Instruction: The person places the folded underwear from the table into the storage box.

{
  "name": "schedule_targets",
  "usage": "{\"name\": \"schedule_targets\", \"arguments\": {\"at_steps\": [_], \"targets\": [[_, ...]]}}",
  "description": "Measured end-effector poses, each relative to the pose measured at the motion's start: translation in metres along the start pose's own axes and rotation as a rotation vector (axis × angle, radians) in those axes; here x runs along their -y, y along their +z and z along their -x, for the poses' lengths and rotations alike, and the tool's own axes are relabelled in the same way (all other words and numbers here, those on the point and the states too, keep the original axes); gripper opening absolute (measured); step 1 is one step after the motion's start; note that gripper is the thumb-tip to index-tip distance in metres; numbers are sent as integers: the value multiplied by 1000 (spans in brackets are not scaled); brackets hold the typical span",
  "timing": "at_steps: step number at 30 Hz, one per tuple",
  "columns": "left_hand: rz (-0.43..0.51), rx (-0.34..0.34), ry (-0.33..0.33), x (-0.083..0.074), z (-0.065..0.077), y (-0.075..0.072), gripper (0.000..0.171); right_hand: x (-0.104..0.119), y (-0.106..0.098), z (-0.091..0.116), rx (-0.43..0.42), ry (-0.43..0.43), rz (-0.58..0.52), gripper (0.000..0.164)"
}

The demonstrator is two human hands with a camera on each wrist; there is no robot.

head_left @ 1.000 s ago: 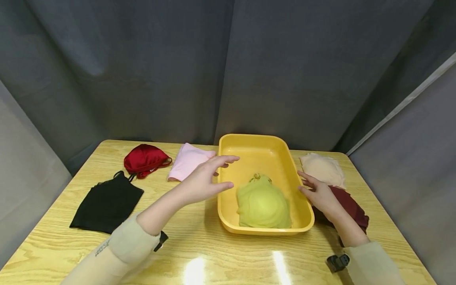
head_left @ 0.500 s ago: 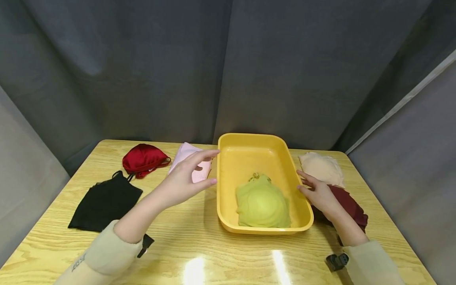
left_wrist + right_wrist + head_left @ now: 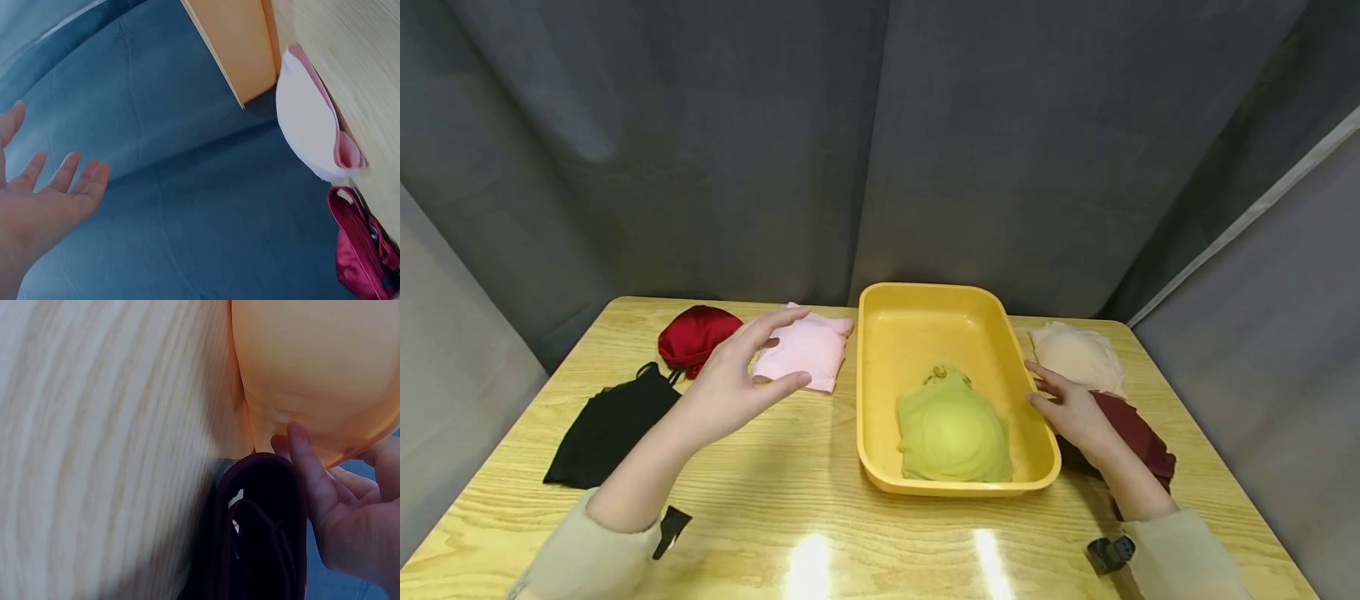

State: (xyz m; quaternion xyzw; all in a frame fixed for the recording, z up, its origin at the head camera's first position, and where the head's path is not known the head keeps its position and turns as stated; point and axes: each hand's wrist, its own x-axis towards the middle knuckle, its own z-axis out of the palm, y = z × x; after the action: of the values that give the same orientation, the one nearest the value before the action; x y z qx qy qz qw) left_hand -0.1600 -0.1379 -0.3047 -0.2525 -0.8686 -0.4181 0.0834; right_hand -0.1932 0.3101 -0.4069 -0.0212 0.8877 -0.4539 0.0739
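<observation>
My left hand (image 3: 722, 392) hovers over the table's left half with thumb and fingers spread and nothing between them. Just beyond its fingertips lies a folded pink garment (image 3: 808, 350). Behind its knuckles, partly covered, is a red satin bra (image 3: 696, 337), and a black strappy top (image 3: 610, 433) lies nearer, partly behind the forearm. My right hand (image 3: 1075, 417) touches the right side of a yellow plastic tub (image 3: 932, 333); in the right wrist view its fingers (image 3: 306, 456) lie against the outer wall. A yellow-green bra (image 3: 955, 429), cup side up, rests inside the tub's near part.
Right of the tub lie a beige padded garment (image 3: 1078, 354) and, partly behind my right hand, a dark maroon garment (image 3: 1138, 437). The wooden table (image 3: 820, 517) ends at dark grey curtains (image 3: 880, 150) behind and at the sides.
My left hand has moved left and slightly toward me, from the tub's left rim past the pink garment, uncovering it. My right hand and the tub have stayed put.
</observation>
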Motion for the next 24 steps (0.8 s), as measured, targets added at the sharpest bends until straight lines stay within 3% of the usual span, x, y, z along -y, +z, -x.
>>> {"name": "schedule_targets", "arguments": {"at_steps": [9,24], "targets": [[-113,-118,53,22,15,-16,75,1,1,1,-6,-6,9,60],[-150,-190,-27,59,43,-38,79,-1,0,0,-12,-6,26,60]]}}
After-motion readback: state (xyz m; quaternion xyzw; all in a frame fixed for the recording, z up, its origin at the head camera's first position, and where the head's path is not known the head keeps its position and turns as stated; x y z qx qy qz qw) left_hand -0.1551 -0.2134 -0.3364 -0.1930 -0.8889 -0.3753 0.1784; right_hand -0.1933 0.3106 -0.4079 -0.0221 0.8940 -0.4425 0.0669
